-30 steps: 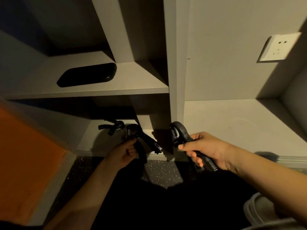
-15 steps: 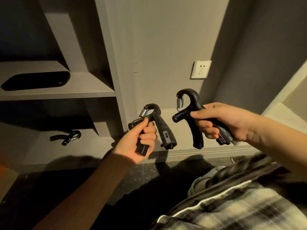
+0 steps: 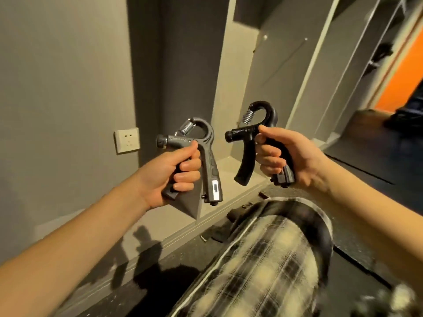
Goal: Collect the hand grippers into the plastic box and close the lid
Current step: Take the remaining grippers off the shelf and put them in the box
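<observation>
The left hand (image 3: 169,172) is gripping a grey hand gripper (image 3: 207,145), its fingers (image 3: 187,167) curling tightly round one handle while the other handle, which carries a small pale display, is hanging free. The right hand (image 3: 288,156) is gripping a black hand gripper (image 3: 266,110) the same way, with its fingers (image 3: 267,154) wrapping round one handle and the thumb lying over the adjuster arm. Both tools are being held upright in the air, springs uppermost, near each other but apart, in front of the room's corner.

A grey wall (image 3: 64,76) is filling the left side, and a white socket (image 3: 127,140) is sitting on it low down, just left of the grey gripper. A pale skirting ledge (image 3: 180,232) is running along the foot of the wall, meeting a dark speckled floor (image 3: 148,291) where the arms are casting shadows. Tall grey cabinet panels (image 3: 286,72) are standing behind the black gripper, and an orange panel (image 3: 405,74) is glowing at the far right. A checked trouser leg (image 3: 263,264) is stretching across the lower right, over the floor.
</observation>
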